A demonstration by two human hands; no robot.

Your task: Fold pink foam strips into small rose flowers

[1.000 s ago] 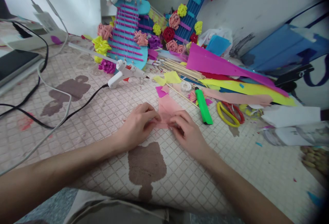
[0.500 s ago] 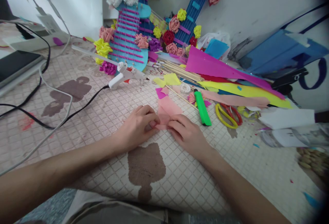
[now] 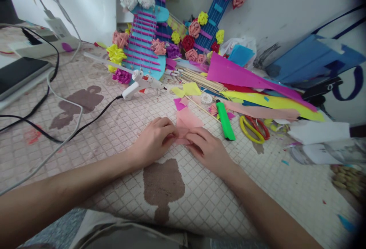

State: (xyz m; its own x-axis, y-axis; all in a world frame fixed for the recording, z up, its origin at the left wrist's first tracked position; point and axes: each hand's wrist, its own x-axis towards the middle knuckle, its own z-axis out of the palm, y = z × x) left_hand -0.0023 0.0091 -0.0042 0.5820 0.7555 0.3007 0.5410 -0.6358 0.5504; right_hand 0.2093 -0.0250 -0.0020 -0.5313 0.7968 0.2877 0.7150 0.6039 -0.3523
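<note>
A thin pink sheet of crepe paper (image 3: 187, 118) lies on the patterned tablecloth between my hands. My left hand (image 3: 156, 138) pinches its near left edge, thumb and fingers together. On the near right edge my right hand (image 3: 208, 148) grips the paper with bent fingers. The strip along the near edge looks folded or rolled; the fingertips partly hide it. Just beyond the sheet are a magenta paper scrap (image 3: 180, 104) and yellow paper pieces (image 3: 191, 89). A green marker-like stick (image 3: 225, 121) lies right of my right hand.
A white glue gun (image 3: 138, 85) with its cable (image 3: 94, 117) lies at the back left. Scissors (image 3: 252, 130), wooden sticks (image 3: 200, 79) and magenta paper (image 3: 243, 77) lie to the right. Blue boards with paper flowers (image 3: 145, 43) lean behind. A power strip (image 3: 42, 47) stands far left.
The fingers have shifted slightly along the near edge of the pink paper, which both hands still hold. The camera view has moved a little; the other things stay put.
</note>
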